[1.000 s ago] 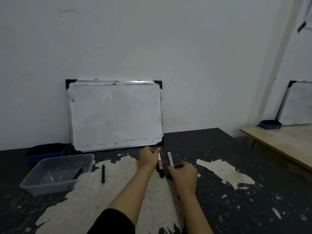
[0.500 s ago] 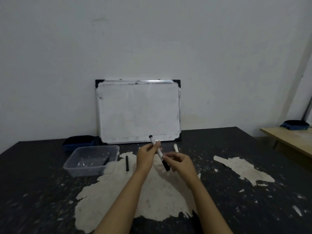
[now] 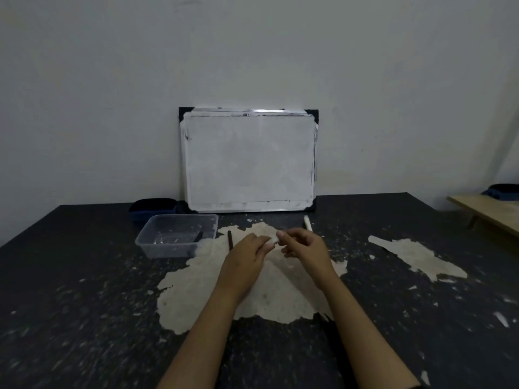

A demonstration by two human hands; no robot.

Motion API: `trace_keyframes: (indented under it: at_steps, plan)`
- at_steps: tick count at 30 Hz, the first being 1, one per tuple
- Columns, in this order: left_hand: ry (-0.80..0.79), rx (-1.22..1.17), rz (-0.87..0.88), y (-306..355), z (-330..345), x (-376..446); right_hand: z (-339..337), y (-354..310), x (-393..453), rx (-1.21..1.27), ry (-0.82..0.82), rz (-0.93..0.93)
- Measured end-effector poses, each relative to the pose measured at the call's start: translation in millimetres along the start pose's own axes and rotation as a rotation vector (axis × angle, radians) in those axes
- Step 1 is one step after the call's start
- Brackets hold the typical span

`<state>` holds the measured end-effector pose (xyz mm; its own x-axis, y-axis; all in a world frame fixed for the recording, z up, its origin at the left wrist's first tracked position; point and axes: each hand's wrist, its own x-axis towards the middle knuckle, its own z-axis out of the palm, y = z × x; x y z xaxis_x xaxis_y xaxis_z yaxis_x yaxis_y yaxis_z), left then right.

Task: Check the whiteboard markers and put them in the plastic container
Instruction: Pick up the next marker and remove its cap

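Note:
Over the middle of the dark table my left hand [image 3: 247, 252] and my right hand [image 3: 304, 245] meet on one white whiteboard marker [image 3: 273, 240]; only a short white piece of it shows between the fingers. A black marker [image 3: 230, 240] lies on the table just left of my left hand. Beyond my right hand a white marker [image 3: 308, 222] lies near the whiteboard [image 3: 250, 161], which leans on the wall. The clear plastic container [image 3: 157, 245] stands at the left with one dark marker [image 3: 198, 236] inside.
A dark blue tray [image 3: 153, 207] sits behind the container against the wall. The black table [image 3: 84, 304] has worn pale patches. A wooden table [image 3: 488, 211] with another dark tray [image 3: 502, 190] stands at the far right.
Both hands lowered toward the table; the marker, held up tilted before, is now mostly hidden between the fingers. The camera view shifted so the whiteboard sits centred.

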<state>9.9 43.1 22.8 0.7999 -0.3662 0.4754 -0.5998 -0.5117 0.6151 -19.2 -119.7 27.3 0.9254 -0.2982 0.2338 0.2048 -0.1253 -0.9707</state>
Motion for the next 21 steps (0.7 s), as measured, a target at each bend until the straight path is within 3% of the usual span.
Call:
trace_keyframes:
  at_steps: [3,8,14,21]
  plan:
    - [0.082,0.122,0.086,-5.7,-3.5,-1.2,1.0,2.8,-0.6,-0.047,-0.038,-0.012]
    - [0.096,0.231,0.167,-11.4,-2.6,-3.1,5.3,4.5,-4.0,-0.423,-0.139,-0.121]
    - [0.073,0.19,0.143,-9.8,-5.1,-2.3,13.0,10.8,-1.9,-0.304,-0.151,-0.133]
    - [-0.06,0.033,-0.046,-8.0,-14.8,0.9,20.6,10.5,-4.1,-0.206,-0.171,-0.04]
